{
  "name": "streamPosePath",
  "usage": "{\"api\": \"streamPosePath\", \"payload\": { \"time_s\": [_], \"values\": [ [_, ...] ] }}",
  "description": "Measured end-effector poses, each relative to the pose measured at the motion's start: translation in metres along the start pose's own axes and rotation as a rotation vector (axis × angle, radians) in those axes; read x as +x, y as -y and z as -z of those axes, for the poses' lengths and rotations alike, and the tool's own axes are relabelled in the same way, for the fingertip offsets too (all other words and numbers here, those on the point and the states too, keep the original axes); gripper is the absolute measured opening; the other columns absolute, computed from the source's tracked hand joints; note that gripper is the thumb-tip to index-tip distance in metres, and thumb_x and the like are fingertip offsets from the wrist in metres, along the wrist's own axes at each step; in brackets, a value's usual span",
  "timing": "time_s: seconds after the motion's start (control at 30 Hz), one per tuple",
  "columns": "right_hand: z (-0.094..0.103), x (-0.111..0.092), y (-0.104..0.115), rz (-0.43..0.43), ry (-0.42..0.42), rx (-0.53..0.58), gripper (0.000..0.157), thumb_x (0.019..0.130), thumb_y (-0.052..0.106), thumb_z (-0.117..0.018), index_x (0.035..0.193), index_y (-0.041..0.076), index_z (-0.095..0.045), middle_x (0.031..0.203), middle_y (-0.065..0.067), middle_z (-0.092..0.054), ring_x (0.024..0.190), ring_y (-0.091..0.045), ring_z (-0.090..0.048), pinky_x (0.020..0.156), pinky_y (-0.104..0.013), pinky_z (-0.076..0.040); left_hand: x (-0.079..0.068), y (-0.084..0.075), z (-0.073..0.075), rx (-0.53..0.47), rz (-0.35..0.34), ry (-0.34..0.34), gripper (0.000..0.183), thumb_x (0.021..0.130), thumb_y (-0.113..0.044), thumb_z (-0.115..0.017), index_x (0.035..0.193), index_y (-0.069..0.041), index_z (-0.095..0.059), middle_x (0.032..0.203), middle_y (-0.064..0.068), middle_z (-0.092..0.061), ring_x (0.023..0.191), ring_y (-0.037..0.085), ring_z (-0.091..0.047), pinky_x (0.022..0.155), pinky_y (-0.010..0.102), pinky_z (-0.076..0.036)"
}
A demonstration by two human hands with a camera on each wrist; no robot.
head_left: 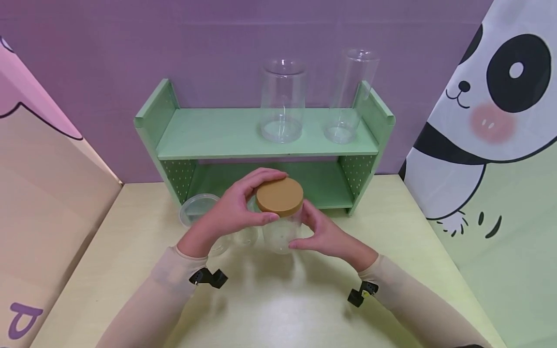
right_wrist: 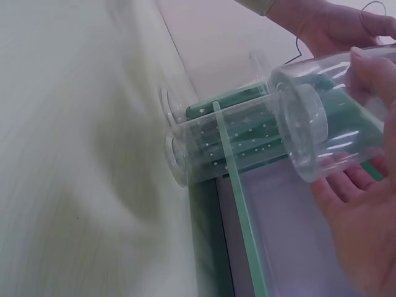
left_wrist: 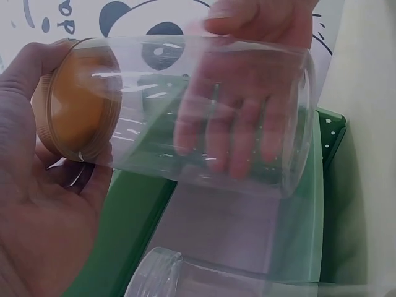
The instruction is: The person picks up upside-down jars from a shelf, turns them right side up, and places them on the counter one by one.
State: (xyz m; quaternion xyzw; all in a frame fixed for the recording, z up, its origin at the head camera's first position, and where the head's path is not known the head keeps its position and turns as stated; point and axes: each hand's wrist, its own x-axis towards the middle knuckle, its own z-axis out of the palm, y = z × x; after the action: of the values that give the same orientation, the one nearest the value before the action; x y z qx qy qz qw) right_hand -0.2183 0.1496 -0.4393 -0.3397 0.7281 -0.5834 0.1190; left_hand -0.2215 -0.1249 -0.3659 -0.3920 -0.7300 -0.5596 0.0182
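Observation:
A clear jar (head_left: 278, 237) with a tan-brown lid (head_left: 280, 195) is held over the table, upright or nearly so. My left hand (head_left: 241, 203) grips the lid from above, thumb on the near side and fingers on the far side. Lower down, my right hand (head_left: 324, 232) holds the jar body between thumb and fingers; those fingers show through the clear wall in the left wrist view. The jar's base (right_wrist: 303, 127) is off the table in the right wrist view. Just left of it stand clear containers, a wide-rimmed one (head_left: 200, 205) and a smaller one (head_left: 246, 236), partly hidden by my left hand.
A green two-tier shelf (head_left: 209, 133) stands at the back of the pale table (head_left: 278, 314). Its upper board carries a wide clear cylinder (head_left: 283, 106) and a taller, narrower clear cylinder (head_left: 350, 96). Behind hangs a purple backdrop (head_left: 217, 48); printed panels flank the table.

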Motion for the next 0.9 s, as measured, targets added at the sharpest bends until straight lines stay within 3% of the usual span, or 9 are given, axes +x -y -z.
{"api": "streamPosePath", "payload": {
  "time_s": [0.2,0.33,0.47,0.6,0.73,0.83,0.9],
  "values": [
    [-0.001,0.001,0.003,0.019,-0.067,0.003,0.094,0.089,-0.001,-0.09,0.167,0.006,-0.038,0.159,-0.013,-0.056,0.143,-0.032,-0.056,0.122,-0.038,-0.046,-0.001,0.001,-0.001,0.039,0.017,-0.002,0.077,0.087,-0.007,-0.093,0.157,-0.014,-0.061,0.158,0.001,-0.056,0.137,0.023,-0.058,0.12,0.036,-0.047],
    [-0.001,0.001,0.003,0.021,-0.08,-0.001,0.092,0.088,-0.003,-0.09,0.165,0.003,-0.041,0.155,-0.015,-0.06,0.139,-0.032,-0.059,0.12,-0.033,-0.048,-0.002,0.002,-0.001,0.045,0.027,0.001,0.077,0.088,-0.008,-0.093,0.157,-0.015,-0.061,0.158,0.001,-0.055,0.136,0.023,-0.058,0.119,0.036,-0.047],
    [-0.001,0.001,0.001,0.03,-0.082,-0.001,0.089,0.088,-0.002,-0.09,0.163,0.001,-0.043,0.15,-0.015,-0.062,0.135,-0.032,-0.061,0.118,-0.033,-0.05,-0.003,0.003,0.0,0.051,0.03,0.008,0.078,0.089,-0.009,-0.093,0.159,-0.016,-0.059,0.16,0.0,-0.054,0.137,0.022,-0.057,0.12,0.035,-0.046],
    [-0.001,0.0,-0.002,0.044,-0.084,0.012,0.087,0.087,-0.002,-0.091,0.162,0.0,-0.045,0.146,-0.016,-0.065,0.133,-0.042,-0.062,0.119,-0.046,-0.05,-0.007,0.002,0.007,0.059,-0.022,-0.028,0.074,0.093,-0.018,-0.092,0.159,-0.01,-0.058,0.158,0.004,-0.056,0.142,0.025,-0.056,0.124,0.037,-0.044],
    [-0.001,0.0,-0.005,0.056,-0.09,0.014,0.086,0.087,-0.003,-0.091,0.16,0.0,-0.046,0.143,-0.017,-0.066,0.129,-0.042,-0.064,0.118,-0.044,-0.052,-0.017,-0.002,0.025,0.109,-0.094,-0.181,0.061,0.095,-0.007,-0.087,0.151,-0.002,-0.062,0.15,0.011,-0.063,0.141,0.026,-0.059,0.12,0.038,-0.048],
    [0.0,0.0,-0.007,0.058,-0.094,0.005,0.087,0.086,-0.004,-0.09,0.161,0.001,-0.046,0.143,-0.016,-0.066,0.127,-0.034,-0.065,0.115,-0.035,-0.053,-0.026,-0.008,0.043,0.151,-0.12,-0.362,0.051,0.093,0.011,-0.08,0.141,0.004,-0.067,0.14,0.013,-0.068,0.131,0.025,-0.064,0.113,0.035,-0.053],
    [0.001,0.0,-0.008,0.053,-0.096,0.004,0.088,0.086,-0.006,-0.09,0.161,0.001,-0.045,0.144,-0.016,-0.066,0.127,-0.031,-0.065,0.115,-0.035,-0.053,-0.033,-0.012,0.056,0.176,-0.129,-0.501,0.04,0.094,0.013,-0.077,0.133,0.007,-0.071,0.131,0.013,-0.071,0.122,0.025,-0.068,0.106,0.031,-0.056]
  ]
}}
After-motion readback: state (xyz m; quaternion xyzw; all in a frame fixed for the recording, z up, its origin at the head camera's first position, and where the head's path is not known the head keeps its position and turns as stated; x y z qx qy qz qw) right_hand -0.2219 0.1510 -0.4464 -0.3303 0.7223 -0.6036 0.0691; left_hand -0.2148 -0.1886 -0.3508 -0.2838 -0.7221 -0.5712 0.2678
